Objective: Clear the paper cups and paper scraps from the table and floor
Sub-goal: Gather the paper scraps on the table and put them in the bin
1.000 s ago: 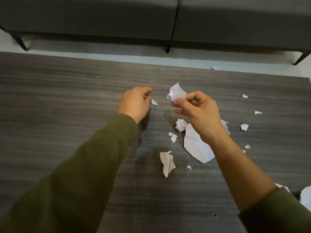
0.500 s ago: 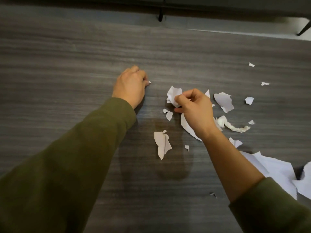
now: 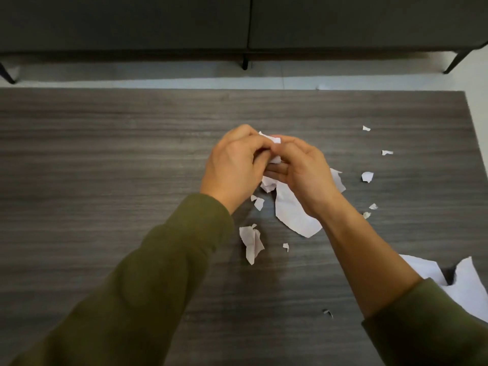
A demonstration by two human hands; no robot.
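— Pinched where, that wad of paper (image 3: 273, 142)?
— Between the curled fingers of left hand (image 3: 232, 165) and right hand (image 3: 303, 175), just above the table (image 3: 105, 154). Probably pressed into one lump for easier carrying.
— Left to gather?
— Plenty: a large scrap (image 3: 293, 215) under the right wrist, a crumpled strip (image 3: 250, 241) nearer, small bits (image 3: 367, 177) off to the right, torn sheets (image 3: 470, 283) at the near right corner. No cups in sight.

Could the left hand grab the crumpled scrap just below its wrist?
Probably, once freed: the crumpled scrap lies uncovered on the table, but the left hand is pinching a paper wad with the right hand.
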